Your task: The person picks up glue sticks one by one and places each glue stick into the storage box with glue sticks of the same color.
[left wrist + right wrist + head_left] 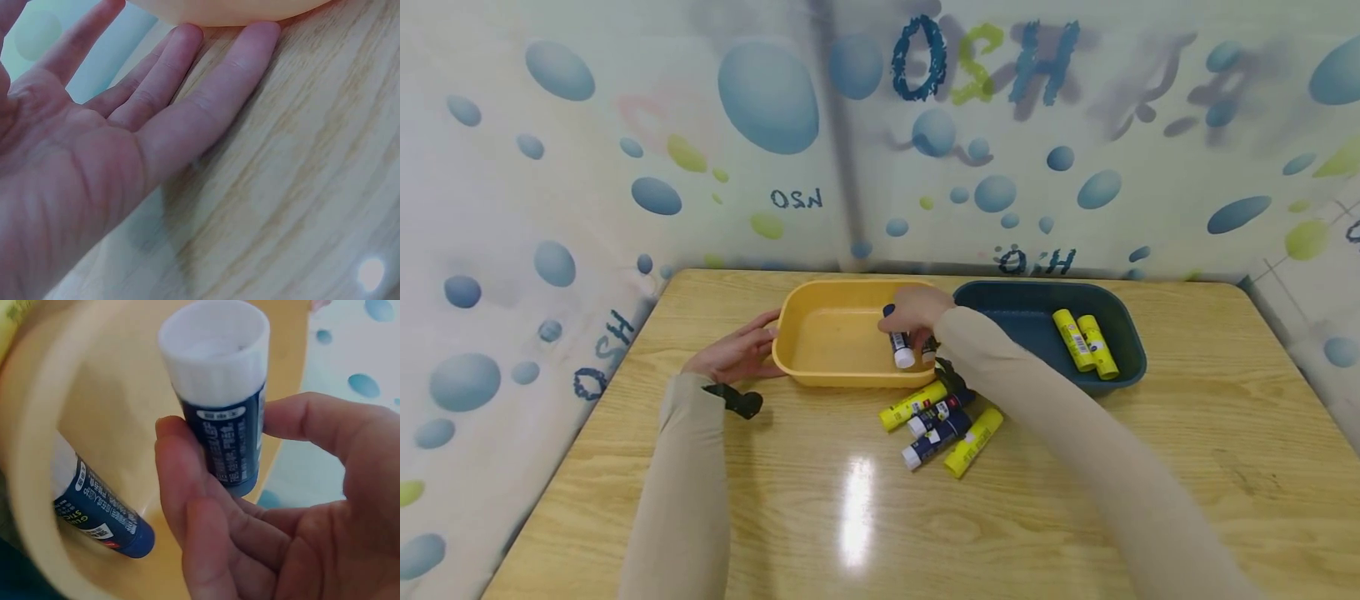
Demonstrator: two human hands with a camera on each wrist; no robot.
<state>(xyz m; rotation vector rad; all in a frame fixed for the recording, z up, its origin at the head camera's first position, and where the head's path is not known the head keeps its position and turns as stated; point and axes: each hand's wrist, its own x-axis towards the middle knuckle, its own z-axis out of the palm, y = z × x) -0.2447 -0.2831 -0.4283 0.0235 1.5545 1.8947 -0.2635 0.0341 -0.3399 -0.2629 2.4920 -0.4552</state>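
Note:
My right hand point(919, 308) pinches a navy glue stick point(225, 437) with a white end between thumb and fingers, over the right part of a yellow-orange bin point(827, 379). Below it, a second navy glue stick point(109, 509) lies inside that bin, partly hidden by the hand in the head view. At the bin's left end, my left hand point(737, 352) has its fingers extended, fingertips point(259, 37) right at the outer wall.
Just in front of the bin lie two yellow glue sticks point(973, 442) and two navy glue sticks point(936, 439), close together. A dark blue bin point(1131, 333) at the right holds two yellow glue sticks point(1097, 346). A patterned curtain point(880, 167) hangs behind the wooden table point(820, 533).

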